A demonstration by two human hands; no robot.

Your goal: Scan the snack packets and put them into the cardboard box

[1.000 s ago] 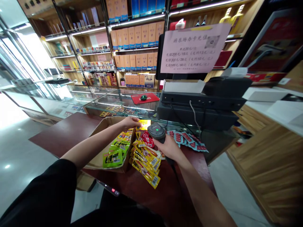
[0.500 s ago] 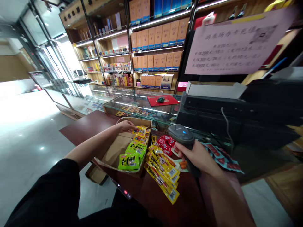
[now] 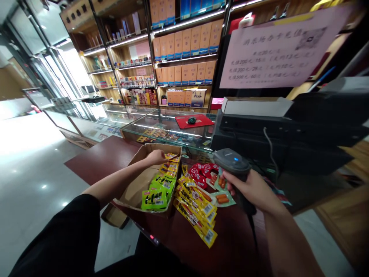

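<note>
My left hand [image 3: 156,158] reaches into an open cardboard box [image 3: 134,181], its fingers closed at the edge of a small yellow snack packet [image 3: 172,157] at the box's far end. More yellow packets and bright green snack packets [image 3: 155,199] lie along the box's right side. In my right hand [image 3: 249,188] is a dark handheld barcode scanner [image 3: 233,160], lit by a blue light and held above the table. Below and left of it lie sausage packets [image 3: 221,198], red round packets [image 3: 198,175] and a fan of long yellow sausage sticks [image 3: 197,211].
A glass display counter [image 3: 161,123] runs behind the table [image 3: 230,238], with a mouse [image 3: 191,120] on a red mat [image 3: 204,121]. Black checkout equipment [image 3: 253,130] stands at the right, under a pink paper sign [image 3: 273,54]. A smaller cardboard box [image 3: 114,215] sits low at the left.
The scanner in my right hand has shifted right, uncovering more of the sausage packets. My left hand stays at the box's far end, turned slightly. The whole view has moved a little.
</note>
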